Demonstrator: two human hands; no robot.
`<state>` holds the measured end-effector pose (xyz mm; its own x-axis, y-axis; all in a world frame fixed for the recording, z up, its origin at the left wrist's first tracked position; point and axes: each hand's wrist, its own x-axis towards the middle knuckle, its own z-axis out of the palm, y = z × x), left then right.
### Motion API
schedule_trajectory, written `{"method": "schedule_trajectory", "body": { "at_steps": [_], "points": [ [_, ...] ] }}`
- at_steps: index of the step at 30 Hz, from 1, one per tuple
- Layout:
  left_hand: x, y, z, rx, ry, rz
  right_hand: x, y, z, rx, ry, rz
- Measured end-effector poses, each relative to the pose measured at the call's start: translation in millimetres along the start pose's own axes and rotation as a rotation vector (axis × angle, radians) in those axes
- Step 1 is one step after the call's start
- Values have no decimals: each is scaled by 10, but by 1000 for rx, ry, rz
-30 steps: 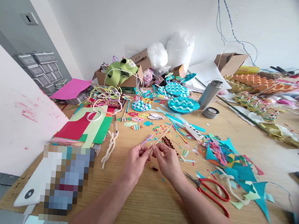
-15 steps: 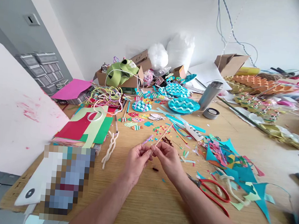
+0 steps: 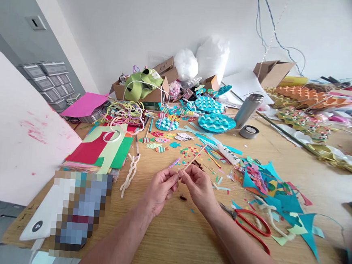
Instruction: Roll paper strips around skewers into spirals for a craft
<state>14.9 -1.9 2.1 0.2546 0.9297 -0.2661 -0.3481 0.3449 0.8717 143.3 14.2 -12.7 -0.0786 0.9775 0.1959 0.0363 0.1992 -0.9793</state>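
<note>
Above the middle of the table, my right hand (image 3: 199, 187) pinches a thin wooden stick (image 3: 196, 156) that slants up and to the right. My left hand (image 3: 162, 188) is closed close beside it, fingertips by the stick's lower end; what those fingers hold is hidden. Just beyond the left fingers shows a twisted purple strip (image 3: 175, 162). Dark brown fuzzy stems (image 3: 197, 165) lie behind the right hand, and a small brown piece (image 3: 183, 198) lies between the wrists. Red-handled scissors (image 3: 252, 223) rest right of my right forearm.
Paper fish (image 3: 162, 140) and confetti lie ahead, with blue wavy discs (image 3: 216, 122) behind. A glue bottle (image 3: 227, 154), a steel flask (image 3: 248, 111) and blue paper scraps (image 3: 286, 203) are to the right. Coloured sheets (image 3: 122, 150) and braided white cord (image 3: 129, 175) lie left.
The stick has shifted slightly up and to the right with my right hand. My left fingers have drawn a little apart from the right ones.
</note>
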Motion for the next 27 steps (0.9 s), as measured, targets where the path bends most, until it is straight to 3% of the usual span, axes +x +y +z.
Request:
{"method": "schedule_trajectory", "body": {
  "at_steps": [3,15,27],
  "points": [
    [1,-1,9,11,30,-14,-11,20,19,-47,17,-9],
    [-26,78,4,-100,-34,-56,4,-93,-16,290,-129,102],
    [1,40,-29,-234,-81,-160,19,-139,-2,139,-66,85]
  ]
}}
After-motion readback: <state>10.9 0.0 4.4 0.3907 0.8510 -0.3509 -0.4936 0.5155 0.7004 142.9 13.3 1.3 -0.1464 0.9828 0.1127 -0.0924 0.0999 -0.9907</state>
